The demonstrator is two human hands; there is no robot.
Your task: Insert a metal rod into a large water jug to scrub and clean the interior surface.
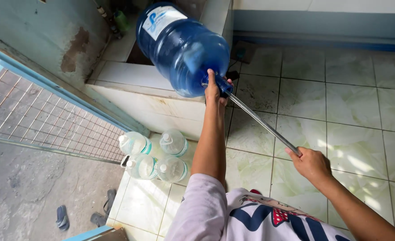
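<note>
Large blue water jug (179,47) lying tilted on the white tiled ledge (130,73), neck toward the camera. Left hand (212,89) closed around the neck of the jug, just beside the mouth. Thin metal rod (262,124) entering the mouth and running down to the right. Right hand (311,164) closed on the lower end of the rod (fingers wrapped, thumb on top). Both arms stretched forward above a pale tiled floor (354,102). On the floor below the ledge, four small clear bottles (155,156) standing close together. Further left, a wire mesh gate (41,120), and dark sandals (101,213) on grey concrete.
</note>
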